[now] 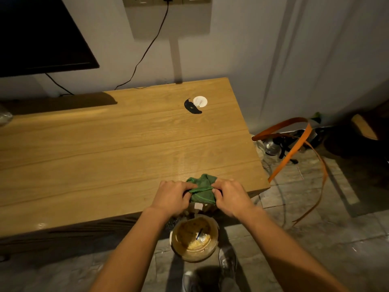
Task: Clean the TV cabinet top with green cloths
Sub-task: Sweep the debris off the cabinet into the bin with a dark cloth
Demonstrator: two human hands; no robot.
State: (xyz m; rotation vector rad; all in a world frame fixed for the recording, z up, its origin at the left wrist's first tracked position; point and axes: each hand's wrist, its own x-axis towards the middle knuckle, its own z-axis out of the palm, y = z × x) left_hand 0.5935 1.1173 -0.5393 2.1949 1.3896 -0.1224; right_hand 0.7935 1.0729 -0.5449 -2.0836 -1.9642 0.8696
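Observation:
A bunched green cloth point(202, 189) is gripped between both my hands at the front edge of the wooden TV cabinet top point(105, 148). My left hand point(171, 197) clasps its left side and my right hand point(230, 197) its right side. Part of the cloth rests on the wood and part hangs over the edge, with a white tag below it. A damp sheen streaks the wood just behind the cloth.
A white round cap point(200, 101) and a black smear point(192, 106) lie toward the back right of the top. A TV point(37, 34) hangs at upper left, its cable point(147, 47) running from the wall socket. A bucket point(194, 237) stands on the floor below my hands. Orange straps point(294, 144) lie right.

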